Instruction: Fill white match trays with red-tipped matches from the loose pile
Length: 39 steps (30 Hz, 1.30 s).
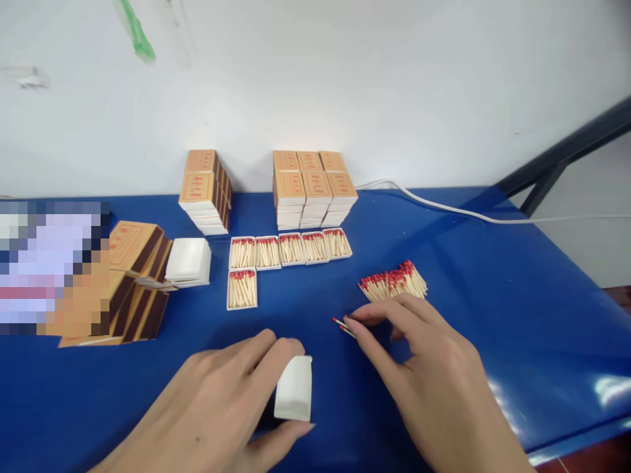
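My left hand (236, 387) is closed around a small white matchbox tray (294, 389), thumb at its near end and fingers at the far end. No matches show in this tray. The thumb and index finger of my right hand (419, 361) pinch a few matches (340, 323) low over the table; the fingers hide part of them. Just beyond that hand lies a loose pile of red-headed matches (394, 281). Several trays filled with matches (292, 249) stand in a row farther back, and one more filled tray (242, 289) sits in front of the row's left end.
Closed matchboxes are stacked in two blocks, one at left (200, 187) and one at centre (315, 187). White trays are stacked (188, 259) beside heaped matchbox sleeves (133, 246). A pixelated patch (44, 269) covers the far left. A white cable (444, 207) runs along the blue table (493, 276).
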{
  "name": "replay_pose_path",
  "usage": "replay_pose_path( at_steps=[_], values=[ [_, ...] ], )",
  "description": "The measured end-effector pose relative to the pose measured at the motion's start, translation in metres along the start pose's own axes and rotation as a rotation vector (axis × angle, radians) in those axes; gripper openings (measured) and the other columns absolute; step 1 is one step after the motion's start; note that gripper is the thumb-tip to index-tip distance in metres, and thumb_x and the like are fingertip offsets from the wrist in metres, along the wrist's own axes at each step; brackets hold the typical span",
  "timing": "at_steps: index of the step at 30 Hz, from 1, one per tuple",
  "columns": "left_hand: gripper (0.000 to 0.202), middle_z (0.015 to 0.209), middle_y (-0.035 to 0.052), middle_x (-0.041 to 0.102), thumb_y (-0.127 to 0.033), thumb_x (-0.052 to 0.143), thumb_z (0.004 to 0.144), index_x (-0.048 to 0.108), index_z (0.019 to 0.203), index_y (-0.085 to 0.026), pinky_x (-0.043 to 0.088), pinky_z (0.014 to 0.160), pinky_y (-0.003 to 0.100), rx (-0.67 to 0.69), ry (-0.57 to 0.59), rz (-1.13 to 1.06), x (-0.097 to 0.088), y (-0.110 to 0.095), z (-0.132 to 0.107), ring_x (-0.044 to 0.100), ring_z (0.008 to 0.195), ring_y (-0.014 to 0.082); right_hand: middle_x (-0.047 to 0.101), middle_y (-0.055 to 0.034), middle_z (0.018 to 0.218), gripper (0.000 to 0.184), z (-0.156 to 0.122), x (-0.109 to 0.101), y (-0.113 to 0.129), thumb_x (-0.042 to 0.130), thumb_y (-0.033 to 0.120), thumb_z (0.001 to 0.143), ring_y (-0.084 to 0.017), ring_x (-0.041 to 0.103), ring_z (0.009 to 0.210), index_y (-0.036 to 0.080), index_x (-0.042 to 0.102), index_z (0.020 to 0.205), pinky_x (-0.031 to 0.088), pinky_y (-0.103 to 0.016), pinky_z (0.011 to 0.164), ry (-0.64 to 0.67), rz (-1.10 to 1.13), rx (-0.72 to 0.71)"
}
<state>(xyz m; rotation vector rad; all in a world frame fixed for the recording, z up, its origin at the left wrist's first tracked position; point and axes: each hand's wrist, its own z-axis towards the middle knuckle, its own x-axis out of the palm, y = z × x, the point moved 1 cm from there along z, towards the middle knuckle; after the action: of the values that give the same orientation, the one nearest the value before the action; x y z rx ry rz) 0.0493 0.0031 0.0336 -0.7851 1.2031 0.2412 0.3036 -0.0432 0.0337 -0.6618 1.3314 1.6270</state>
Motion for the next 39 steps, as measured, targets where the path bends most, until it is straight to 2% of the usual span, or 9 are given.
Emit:
replay_pose_path(
  at_steps=[3,6,9,13,20,24,28,32,39],
  values=[
    [0.061,0.105,-0.0062,0.079,-0.028,0.095,0.086,0.057,0.134,-0.031,0.059,0.061,0.036,0.01,-0.005,0.013,0.0,0.001,0.0,0.083,0.08,0.0233,0.08,-0.0015,0.104,0.017,-0.004,0.0,0.004,0.068,0.039,0.116,-0.021,0.078,0.09,0.029,0.077,0.106,0.062,-0.035,0.077,0.03,0.002,-0.006],
    [0.07,0.105,-0.0065,0.079,-0.027,0.1,0.08,0.056,0.135,-0.032,0.061,0.059,0.038,0.022,0.004,0.03,0.001,0.002,0.0,0.083,0.08,0.0245,0.078,-0.0048,0.11,0.01,-0.007,0.001,0.007,0.072,0.037,0.113,-0.024,0.079,0.096,0.028,0.075,0.116,0.065,-0.037,0.079,0.031,-0.009,-0.038],
    [0.073,0.105,-0.0065,0.079,-0.027,0.101,0.078,0.055,0.134,-0.031,0.061,0.057,0.039,0.034,-0.001,0.047,0.001,0.002,0.0,0.084,0.081,0.0252,0.074,-0.0088,0.122,0.02,-0.007,0.005,0.009,0.072,0.029,0.112,-0.025,0.079,0.106,0.027,0.073,0.132,0.068,-0.038,0.082,0.052,0.022,-0.087],
    [0.072,0.105,-0.0069,0.079,-0.028,0.1,0.079,0.055,0.135,-0.031,0.062,0.058,0.039,0.039,0.0,0.053,0.0,0.001,0.0,0.084,0.08,0.0249,0.067,-0.0088,0.128,0.022,-0.002,0.008,0.01,0.069,0.017,0.111,-0.024,0.077,0.112,0.03,0.072,0.128,0.068,-0.039,0.088,0.15,0.079,-0.117],
    [0.077,0.104,-0.0074,0.078,-0.028,0.103,0.076,0.053,0.135,-0.032,0.061,0.057,0.039,0.039,-0.002,0.055,0.001,-0.001,-0.001,0.084,0.08,0.0253,0.061,-0.0087,0.132,0.009,-0.001,0.002,0.001,0.064,0.024,0.117,-0.024,0.072,0.122,0.031,0.07,0.117,0.066,-0.041,0.101,0.215,0.109,-0.101],
    [0.069,0.101,-0.0083,0.076,-0.03,0.1,0.083,0.054,0.135,-0.032,0.061,0.058,0.037,0.032,0.021,0.03,0.002,0.001,-0.002,0.082,0.076,0.0231,0.062,-0.0067,0.136,0.013,-0.007,-0.001,-0.005,0.072,0.029,0.114,-0.023,0.072,0.127,0.034,0.069,0.125,0.065,-0.037,0.102,0.193,0.118,-0.061],
    [0.053,0.104,-0.0062,0.077,-0.036,0.088,0.097,0.055,0.137,-0.032,0.061,0.058,0.038,0.033,0.012,0.021,0.001,0.003,-0.002,0.083,0.079,0.0236,0.069,-0.0024,0.132,0.022,-0.013,-0.004,-0.007,0.077,0.036,0.112,-0.018,0.077,0.107,0.036,0.07,0.133,0.066,-0.03,0.091,0.133,0.078,-0.018],
    [0.037,0.101,-0.0065,0.077,-0.038,0.078,0.107,0.056,0.136,-0.033,0.059,0.059,0.036,0.031,0.008,-0.002,-0.001,0.002,-0.001,0.082,0.077,0.0219,0.074,0.002,0.111,0.005,-0.012,-0.003,-0.004,0.072,0.037,0.116,-0.012,0.075,0.084,0.032,0.074,0.115,0.063,-0.023,0.078,0.047,0.089,-0.032],
    [0.033,0.098,-0.0069,0.076,-0.038,0.076,0.107,0.056,0.133,-0.032,0.058,0.057,0.036,0.035,0.012,-0.003,0.0,0.002,0.001,0.081,0.075,0.0219,0.075,0.0005,0.095,0.016,0.003,0.01,0.009,0.068,0.025,0.115,-0.012,0.074,0.073,0.023,0.077,0.102,0.058,-0.025,0.067,-0.065,0.06,-0.055]
  ],
)
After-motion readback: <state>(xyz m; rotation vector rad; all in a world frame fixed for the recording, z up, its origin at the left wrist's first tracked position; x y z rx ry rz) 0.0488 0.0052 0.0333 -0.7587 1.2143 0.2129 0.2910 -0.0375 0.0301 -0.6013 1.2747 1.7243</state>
